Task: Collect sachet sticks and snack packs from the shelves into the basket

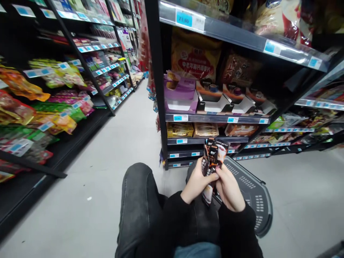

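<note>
Black packets (213,154): bunched between both hands, above the person's right thigh, with a grey basket (266,211) just beside.
Left hand (197,182): grip closed on their left side, thumb across the front.
Right hand (228,186): grip closed on their right side, thumb against the printed face.
Feel: probably light, flexible, slick film, apt to slide apart.
Hold: best pinched gently along the long edges, near the middle.

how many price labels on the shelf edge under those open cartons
3 blue-and-white rectangular price labels on the grey shelf edge: one below the purple cardboard carton, one right of centre, one near the right end. None seems hidden.
</note>
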Demonstrator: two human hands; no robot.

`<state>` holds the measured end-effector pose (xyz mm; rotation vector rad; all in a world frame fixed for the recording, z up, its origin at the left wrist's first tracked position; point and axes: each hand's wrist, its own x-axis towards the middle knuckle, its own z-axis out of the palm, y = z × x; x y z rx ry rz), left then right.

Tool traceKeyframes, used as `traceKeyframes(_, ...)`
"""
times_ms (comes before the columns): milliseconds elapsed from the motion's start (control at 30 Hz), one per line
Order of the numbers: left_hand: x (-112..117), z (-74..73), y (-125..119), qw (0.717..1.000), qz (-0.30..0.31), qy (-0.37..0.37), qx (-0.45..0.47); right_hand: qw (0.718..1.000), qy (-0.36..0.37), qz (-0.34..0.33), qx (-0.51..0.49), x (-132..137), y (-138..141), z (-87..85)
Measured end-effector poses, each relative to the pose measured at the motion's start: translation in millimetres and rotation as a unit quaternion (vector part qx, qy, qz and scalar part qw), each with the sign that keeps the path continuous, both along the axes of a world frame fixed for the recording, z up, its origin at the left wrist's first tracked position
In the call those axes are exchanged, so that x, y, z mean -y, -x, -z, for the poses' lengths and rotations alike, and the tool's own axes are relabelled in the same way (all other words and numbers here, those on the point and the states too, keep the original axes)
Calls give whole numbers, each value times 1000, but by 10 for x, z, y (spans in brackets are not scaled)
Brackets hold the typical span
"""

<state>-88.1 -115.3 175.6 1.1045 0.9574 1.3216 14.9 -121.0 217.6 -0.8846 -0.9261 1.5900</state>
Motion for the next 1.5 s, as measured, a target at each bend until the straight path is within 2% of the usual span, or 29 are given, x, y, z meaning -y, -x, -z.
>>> traceKeyframes(167, 42, 44, -33, 999, -27, 10, 19, 978, -61, 92, 175, -21, -44, 182)
traceKeyframes(233, 47, 23, -47, 997, -27, 28, 65, 974, -56, 122, 182, -21, -65, 207)
traceKeyframes(367, 12, -29, 71, 970, 23, 111, 217, 991, -1, 128, 47, 4, -157, 197)
traceKeyframes(467, -29, -44, 269, 931, 103, 135, 323, 994, 50, 37, -93, 41, -279, 235)
traceKeyframes(567, -40, -43, 426, 893, 185, 142, 386, 966, 58, -69, -241, 83, -391, 342)
traceKeyframes(667, -17, -48, 472, 882, 193, 119, 412, 946, 12, -107, -305, 91, -444, 428)
traceKeyframes(733, -4, -53, 462, 883, 187, 109, 417, 955, 4, -98, -280, 70, -446, 434)
traceKeyframes(867, -17, -44, 428, 882, 209, 113, 407, 983, 43, -80, -159, 17, -433, 402)
traceKeyframes(1067, -80, 24, 388, 886, 220, 131, 387, 996, 60, -39, -62, 27, -498, 458)
traceKeyframes(1133, -97, 61, 371, 887, 228, 136, 377, 992, 91, -64, -66, 31, -517, 480)
traceKeyframes(1233, -116, 122, 329, 879, 269, 153, 364, 974, 139, -144, -110, 25, -504, 519)
traceKeyframes(1333, -125, 174, 281, 874, 290, 182, 345, 961, 153, -196, -120, 17, -456, 575)
traceKeyframes(1400, -129, 196, 266, 877, 283, 198, 332, 971, 132, -186, -77, 12, -433, 611)
traceKeyframes(1500, -133, 202, 286, 879, 277, 210, 325, 977, 122, -166, 52, -1, -432, 644)
